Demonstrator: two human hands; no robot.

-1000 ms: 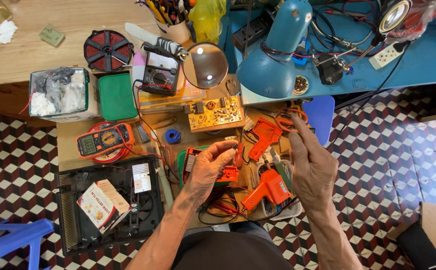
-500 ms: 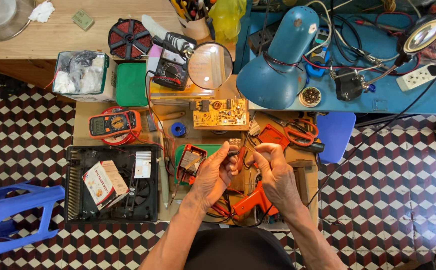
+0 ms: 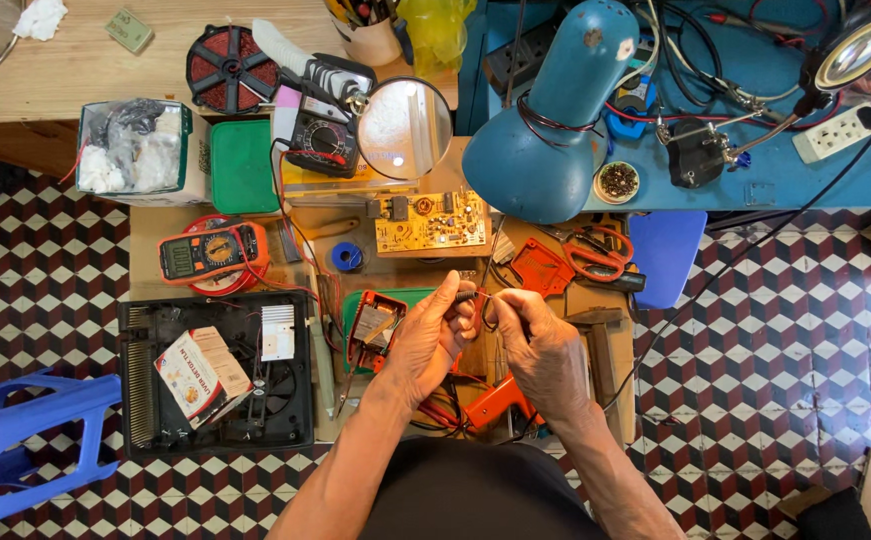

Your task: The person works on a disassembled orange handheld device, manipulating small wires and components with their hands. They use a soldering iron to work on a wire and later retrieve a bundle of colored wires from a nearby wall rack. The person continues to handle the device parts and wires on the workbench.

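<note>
Since half a second earlier, the two hands had stayed together at the centre of the frame, and the view had shifted only slightly. The left hand (image 3: 427,335) pinched a small dark component (image 3: 465,296) between thumb and fingertips, while the right hand (image 3: 540,345) was closed on thin dark wires (image 3: 487,310) just beside it; the fingertips of both nearly met.

At lower left a printed cardboard box (image 3: 198,374), white and orange-red, lay tilted inside a black plastic casing (image 3: 217,372). A yellow circuit board (image 3: 431,221) sat above the hands, flat and studded with parts. Left of it rested an orange multimeter (image 3: 209,252) with a round dial. A round magnifying glass (image 3: 404,128) lay near the top, beside a blue metal lamp shade (image 3: 553,120). A green plastic lid (image 3: 241,166) lay at upper left.
</note>
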